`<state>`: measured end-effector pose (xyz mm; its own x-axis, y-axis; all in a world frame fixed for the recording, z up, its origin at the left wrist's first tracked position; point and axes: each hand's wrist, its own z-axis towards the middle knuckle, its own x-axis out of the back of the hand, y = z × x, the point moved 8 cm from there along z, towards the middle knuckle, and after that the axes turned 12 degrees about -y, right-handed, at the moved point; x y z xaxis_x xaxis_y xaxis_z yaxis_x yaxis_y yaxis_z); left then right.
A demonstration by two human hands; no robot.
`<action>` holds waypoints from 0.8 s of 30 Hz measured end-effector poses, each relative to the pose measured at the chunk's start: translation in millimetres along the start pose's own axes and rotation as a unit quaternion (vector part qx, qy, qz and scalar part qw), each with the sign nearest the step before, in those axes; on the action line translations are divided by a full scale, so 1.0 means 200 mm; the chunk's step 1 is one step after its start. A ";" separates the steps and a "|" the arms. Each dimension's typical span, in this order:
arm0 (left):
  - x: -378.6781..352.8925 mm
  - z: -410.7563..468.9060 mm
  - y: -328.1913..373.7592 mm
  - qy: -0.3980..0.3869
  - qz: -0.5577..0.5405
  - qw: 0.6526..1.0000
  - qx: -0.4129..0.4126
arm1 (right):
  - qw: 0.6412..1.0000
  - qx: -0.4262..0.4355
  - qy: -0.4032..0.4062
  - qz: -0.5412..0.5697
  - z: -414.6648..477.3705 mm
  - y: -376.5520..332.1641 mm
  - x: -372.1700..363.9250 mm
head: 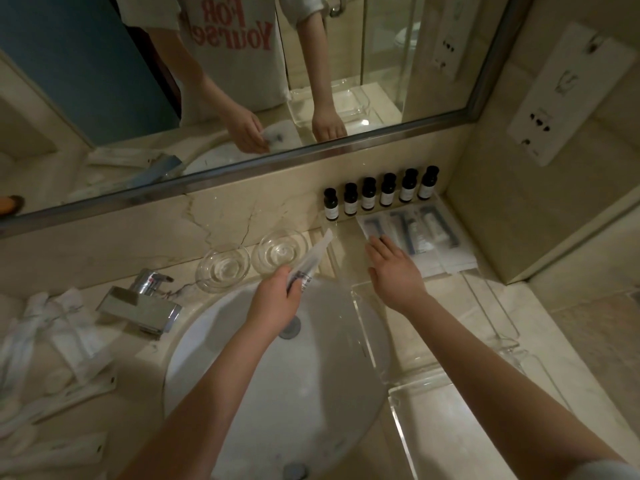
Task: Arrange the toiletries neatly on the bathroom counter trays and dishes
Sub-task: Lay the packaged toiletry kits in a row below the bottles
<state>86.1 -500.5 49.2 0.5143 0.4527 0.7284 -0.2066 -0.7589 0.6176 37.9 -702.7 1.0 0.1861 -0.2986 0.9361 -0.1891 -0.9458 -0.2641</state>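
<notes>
My left hand point(277, 294) grips a clear-wrapped toiletry packet point(313, 256) above the sink's far rim, its tip pointing toward the right glass dish point(280, 251). A second glass dish point(222, 268) sits to its left. My right hand point(393, 268) is flat with fingers spread, fingertips touching the nearest wrapped packet on the clear back tray point(460, 268), where several wrapped toiletry packets point(415, 232) lie side by side. Behind them several small dark bottles point(381, 195) stand in a row against the wall.
A white sink point(277, 393) fills the middle, with a chrome tap point(138, 306) at its left. A loose heap of white packets point(45, 362) lies on the left counter. Two clear acrylic trays point(450, 341) sit right of the sink. A mirror point(242, 81) spans the back wall.
</notes>
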 end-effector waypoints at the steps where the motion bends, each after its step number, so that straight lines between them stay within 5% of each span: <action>1: 0.00 0.00 0.01 -0.001 0.003 1.000 -0.003 | 1.000 0.011 0.018 0.022 -0.01 -0.01 0.03; 5: 0.05 0.03 0.07 0.026 0.095 0.992 -0.078 | 0.972 0.018 0.093 0.217 -0.05 -0.05 0.18; 9: 0.06 0.03 0.21 0.069 0.246 0.943 -0.214 | 0.821 -0.027 -0.037 0.570 -0.05 -0.12 0.18; 12: 0.05 0.02 0.28 0.113 0.314 0.905 -0.264 | 0.773 -0.024 -0.119 0.623 -0.05 -0.19 0.13; 16: 0.06 0.04 0.27 0.146 0.277 0.916 -0.249 | 0.768 -0.009 -0.140 0.625 -0.04 -0.19 0.08; 19: 0.08 0.10 0.12 0.122 0.146 0.977 -0.097 | 0.780 -0.046 -0.074 0.619 -0.03 -0.12 0.07; 21: 0.09 0.11 0.02 0.106 -0.066 0.992 0.016 | 0.781 -0.059 -0.042 0.620 -0.04 -0.09 0.07; 24: -0.04 0.15 -0.03 -0.005 -0.411 0.904 0.119 | 0.790 -0.049 -0.039 0.610 -0.05 -0.07 0.07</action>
<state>109.1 -513.0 30.5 0.4214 0.9056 0.0491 0.4325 -0.2482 0.8668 32.7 -691.4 20.3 -0.1342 -0.9908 -0.0180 -0.3465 0.0639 -0.9359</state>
